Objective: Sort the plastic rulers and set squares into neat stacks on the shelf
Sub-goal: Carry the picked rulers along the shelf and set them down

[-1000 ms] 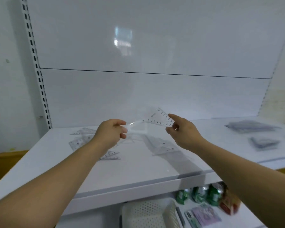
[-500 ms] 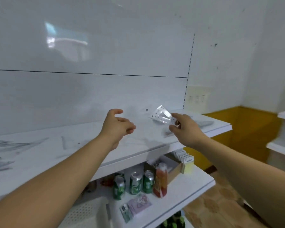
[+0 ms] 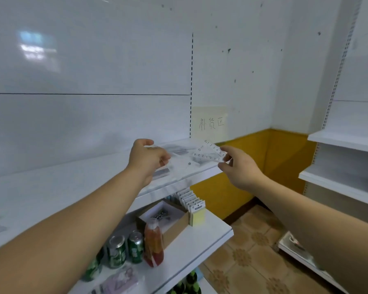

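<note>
Placement step in hand: right hand (image 3: 238,169) pinches a clear set square (image 3: 209,153) above the shelf's (image 3: 72,181) right end, near grey stacks (image 3: 179,151). The left hand (image 3: 148,160) is curled; any hold cannot be told. Next move: lower it squarely onto the matching stack

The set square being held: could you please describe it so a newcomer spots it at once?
Find the right end of the upper white shelf, below the handwritten wall note. The right hand pinches a clear set square in the air. Unlike the stacks lying on the shelf, it is lifted and shows black numerals.
</note>
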